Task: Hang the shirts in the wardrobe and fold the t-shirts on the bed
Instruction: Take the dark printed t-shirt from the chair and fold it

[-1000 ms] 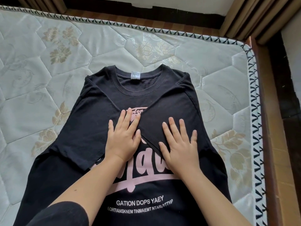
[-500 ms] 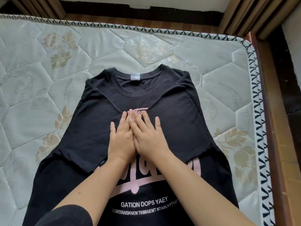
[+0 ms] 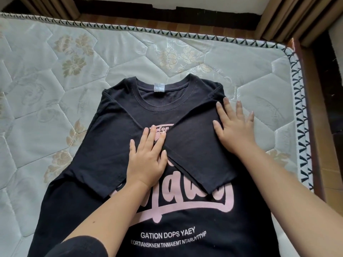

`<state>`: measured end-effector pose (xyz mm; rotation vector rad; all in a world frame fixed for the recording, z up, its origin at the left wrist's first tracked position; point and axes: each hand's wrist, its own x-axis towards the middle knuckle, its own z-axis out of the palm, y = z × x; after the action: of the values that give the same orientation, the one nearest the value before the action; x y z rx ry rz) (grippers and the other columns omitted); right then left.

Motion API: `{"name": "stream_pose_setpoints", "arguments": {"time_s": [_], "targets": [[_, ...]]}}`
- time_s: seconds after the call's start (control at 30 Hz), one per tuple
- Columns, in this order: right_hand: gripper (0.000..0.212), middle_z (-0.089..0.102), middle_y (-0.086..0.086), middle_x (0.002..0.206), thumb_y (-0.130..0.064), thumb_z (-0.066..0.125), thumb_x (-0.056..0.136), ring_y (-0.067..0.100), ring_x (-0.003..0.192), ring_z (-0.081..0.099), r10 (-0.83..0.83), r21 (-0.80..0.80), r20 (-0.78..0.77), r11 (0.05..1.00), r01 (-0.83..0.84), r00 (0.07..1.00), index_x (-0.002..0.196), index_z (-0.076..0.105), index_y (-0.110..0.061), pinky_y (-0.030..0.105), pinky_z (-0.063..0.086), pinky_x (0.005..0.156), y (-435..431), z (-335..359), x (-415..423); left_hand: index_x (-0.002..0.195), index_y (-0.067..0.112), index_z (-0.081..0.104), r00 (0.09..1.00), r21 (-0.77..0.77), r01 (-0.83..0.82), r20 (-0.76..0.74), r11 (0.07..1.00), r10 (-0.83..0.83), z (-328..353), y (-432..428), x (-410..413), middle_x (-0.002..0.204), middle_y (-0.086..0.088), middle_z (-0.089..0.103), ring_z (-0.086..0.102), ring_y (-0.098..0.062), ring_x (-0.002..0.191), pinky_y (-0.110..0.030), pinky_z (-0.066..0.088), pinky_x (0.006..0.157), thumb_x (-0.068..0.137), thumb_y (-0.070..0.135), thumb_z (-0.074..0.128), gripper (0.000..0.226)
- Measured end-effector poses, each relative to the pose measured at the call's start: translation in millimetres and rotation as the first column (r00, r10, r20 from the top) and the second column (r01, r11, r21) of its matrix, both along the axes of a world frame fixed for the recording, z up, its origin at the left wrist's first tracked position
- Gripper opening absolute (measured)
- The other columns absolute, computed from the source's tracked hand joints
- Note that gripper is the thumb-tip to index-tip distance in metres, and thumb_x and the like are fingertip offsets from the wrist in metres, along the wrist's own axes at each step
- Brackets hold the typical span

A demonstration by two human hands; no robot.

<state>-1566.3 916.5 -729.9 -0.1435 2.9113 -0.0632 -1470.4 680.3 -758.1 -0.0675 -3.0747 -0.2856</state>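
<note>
A black t-shirt [image 3: 115,138] with pink and white lettering lies face up on the mattress [image 3: 55,93], collar away from me. Both short sleeves are folded inward across the chest and meet near the middle. My left hand [image 3: 147,160] lies flat with straight fingers on the chest, at the edge where the two sleeves meet. My right hand [image 3: 234,130] presses flat on the right folded sleeve near the shoulder, its outer fingers reaching over the shirt's edge onto the mattress. Neither hand grips any cloth.
The pale quilted mattress has a patterned border [image 3: 298,108] on its far and right sides. A wooden bed frame [image 3: 315,127] runs along the right edge. Brown curtains [image 3: 297,17] hang beyond the far right corner.
My right hand has slid from the middle of the chest, beside my left hand, outward to the right shoulder over the folded sleeve. My left hand has stayed in place.
</note>
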Motion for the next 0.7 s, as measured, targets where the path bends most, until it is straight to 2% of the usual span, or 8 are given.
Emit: {"name": "stream_pose_setpoints", "arguments": {"time_s": [0.07, 0.1, 0.2, 0.3, 0.4, 0.5, 0.6, 0.7], "targets": [[0.061, -0.006, 0.000, 0.159, -0.045, 0.023, 0.099, 0.028, 0.146, -0.007, -0.002, 0.001, -0.044, 1.000, 0.002, 0.999, 0.152, 0.004, -0.022, 0.059, -0.002, 0.111, -16, 0, 6, 0.137, 0.021, 0.049, 1.000, 0.003, 0.004, -0.002, 1.000, -0.004, 0, 0, 0, 0.148, -0.006, 0.039, 0.036, -0.026, 0.136, -0.061, 0.028, 0.102, 0.087, 0.035, 0.032, 0.054], [0.062, 0.004, 0.004, 0.159, -0.046, 0.024, 0.096, 0.030, 0.146, 0.002, 0.034, -0.021, -0.092, 0.999, -0.036, 0.995, 0.151, 0.014, -0.019, 0.062, 0.002, 0.110, -27, 1, 13, 0.137, 0.021, 0.049, 1.000, 0.000, 0.005, -0.003, 1.000, -0.005, 0, 0, 0, 0.148, -0.006, 0.039, 0.036, -0.026, 0.136, -0.062, 0.029, 0.102, 0.087, 0.035, 0.032, 0.054], [0.062, 0.046, 0.007, 0.143, -0.045, 0.030, 0.083, 0.034, 0.131, 0.043, 0.226, -0.050, -0.184, 0.970, -0.239, 0.957, 0.133, 0.054, -0.016, 0.065, 0.033, 0.097, -65, -5, 44, 0.137, 0.021, 0.049, 1.000, -0.009, 0.011, -0.012, 1.000, -0.011, -1, 0, -1, 0.148, -0.007, 0.039, 0.037, -0.027, 0.136, -0.062, 0.029, 0.101, 0.088, 0.036, 0.033, 0.054], [0.055, 0.052, 0.003, 0.139, -0.041, 0.033, 0.084, 0.030, 0.127, 0.049, 0.323, -0.086, -0.150, 0.937, -0.337, 0.935, 0.128, 0.059, -0.019, 0.058, 0.043, 0.092, -82, -12, 73, 0.138, 0.020, 0.048, 1.000, -0.001, 0.019, -0.008, 1.000, -0.019, -1, 0, -1, 0.149, -0.007, 0.038, 0.035, -0.026, 0.137, -0.062, 0.028, 0.102, 0.088, 0.036, 0.032, 0.054], [0.054, 0.049, -0.002, 0.141, -0.040, 0.033, 0.087, 0.026, 0.129, 0.048, 0.313, -0.125, -0.162, 0.934, -0.334, 0.936, 0.132, 0.055, -0.021, 0.057, 0.041, 0.095, -67, -15, 76, 0.140, 0.021, 0.044, 1.000, 0.008, 0.007, 0.007, 1.000, -0.007, -1, 0, 0, 0.150, -0.006, 0.035, 0.032, -0.025, 0.139, -0.060, 0.025, 0.104, 0.089, 0.037, 0.029, 0.055], [0.057, 0.040, -0.004, 0.148, -0.043, 0.030, 0.088, 0.026, 0.135, 0.039, 0.213, -0.155, -0.122, 0.961, -0.231, 0.969, 0.139, 0.046, -0.023, 0.057, 0.033, 0.102, -41, -13, 73, 0.142, 0.023, 0.041, 1.000, 0.012, -0.001, 0.027, 1.000, 0.000, 0, 1, 0, 0.152, -0.005, 0.031, 0.028, -0.024, 0.141, -0.059, 0.022, 0.107, 0.089, 0.038, 0.026, 0.057], [0.069, 0.006, -0.015, 0.155, -0.050, 0.010, 0.084, 0.017, 0.146, 0.010, 0.060, -0.189, -0.063, 0.979, -0.071, 0.996, 0.149, 0.021, -0.031, 0.053, 0.011, 0.113, -13, -10, 74, 0.143, 0.023, 0.038, 0.999, 0.021, -0.011, 0.048, 1.000, 0.010, 1, 1, 0, 0.154, -0.004, 0.027, 0.024, -0.022, 0.142, -0.058, 0.018, 0.109, 0.089, 0.040, 0.022, 0.059], [0.070, -0.021, -0.019, 0.148, -0.052, -0.005, 0.082, 0.013, 0.145, -0.012, 0.003, -0.127, 0.007, 0.992, -0.002, 1.000, 0.149, -0.003, -0.033, 0.052, -0.004, 0.114, -5, -5, 80, 0.145, 0.023, 0.035, 0.998, 0.019, -0.011, 0.070, 1.000, 0.010, 4, 1, 1, 0.155, -0.004, 0.025, 0.021, -0.022, 0.143, -0.058, 0.017, 0.110, 0.089, 0.041, 0.019, 0.061]]}}
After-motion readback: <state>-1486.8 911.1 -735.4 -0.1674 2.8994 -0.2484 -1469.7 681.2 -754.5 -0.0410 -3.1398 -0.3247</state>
